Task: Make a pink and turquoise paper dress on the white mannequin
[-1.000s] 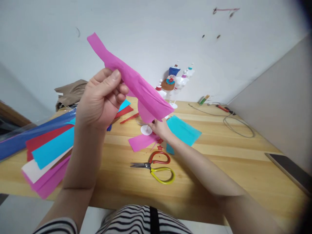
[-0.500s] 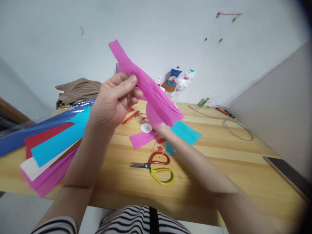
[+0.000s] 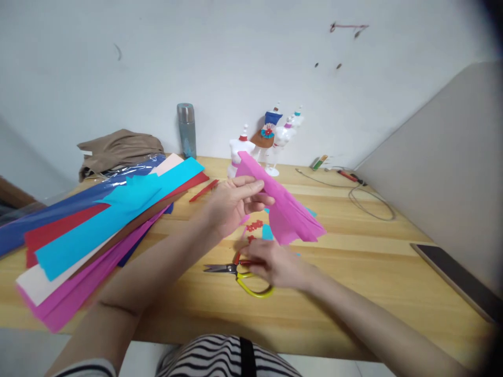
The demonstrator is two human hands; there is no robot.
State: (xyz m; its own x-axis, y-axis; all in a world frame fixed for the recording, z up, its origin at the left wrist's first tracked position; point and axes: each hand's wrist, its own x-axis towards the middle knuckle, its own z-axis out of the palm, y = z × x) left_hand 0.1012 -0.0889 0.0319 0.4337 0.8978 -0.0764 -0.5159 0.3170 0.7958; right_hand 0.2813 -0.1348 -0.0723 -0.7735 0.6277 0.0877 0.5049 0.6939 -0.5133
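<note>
My left hand (image 3: 239, 204) pinches a strip of pink crepe paper (image 3: 285, 212), which slants down to the right and fans out at its lower end. Fingers of my right hand (image 3: 275, 262) curl over the red handle of the scissors (image 3: 254, 291). These lie on the table with blades parted and pointing left; the yellow handle shows in front. Just behind the scissors are small red paper flowers (image 3: 254, 226). Part of a blue paper piece (image 3: 268, 232) shows beneath the pink strip. Behind my left hand stands a small white mannequin (image 3: 237, 148) with a red collar.
Crepe paper strips in several colours (image 3: 90, 230) spread across the left side. A flask (image 3: 186, 131) and brown cloth (image 3: 121, 146) are at the back. Several dressed mannequins (image 3: 273, 123) stand near the wall. A cable (image 3: 353, 196) and phone-like slab (image 3: 451, 277) lie at right.
My left hand has brought the pink paper down and to the right. My right hand has come back from beside the white disc to the scissors' handles.
</note>
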